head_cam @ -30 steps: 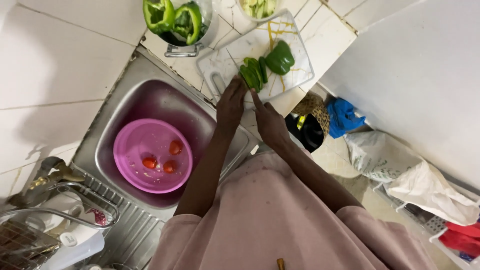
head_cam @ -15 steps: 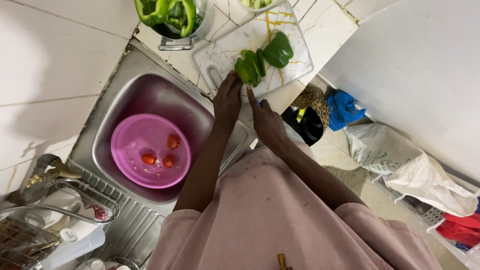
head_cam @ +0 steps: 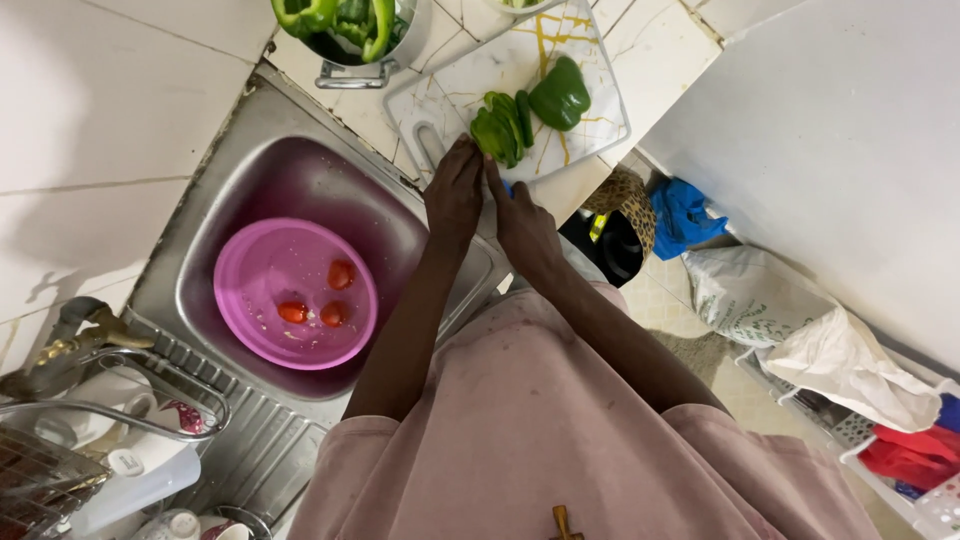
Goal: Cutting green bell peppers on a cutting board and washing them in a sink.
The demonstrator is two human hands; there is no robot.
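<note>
A home kitchen: a steel sink (head_cam: 250, 150) holds a pink bowl (head_cam: 250, 290) at 9 o'clock, a tap (head_cam: 70, 335) sits at 8, a cutting board (head_cam: 450, 75) with peppers (head_cam: 530, 105) at 12, tiled counter around.

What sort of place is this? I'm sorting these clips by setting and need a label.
Most likely a home kitchen. A steel sink holds a pink bowl of tomatoes, and both hands, the left hand and the right hand, work at a white cutting board of green pepper pieces on a tiled counter.
</note>
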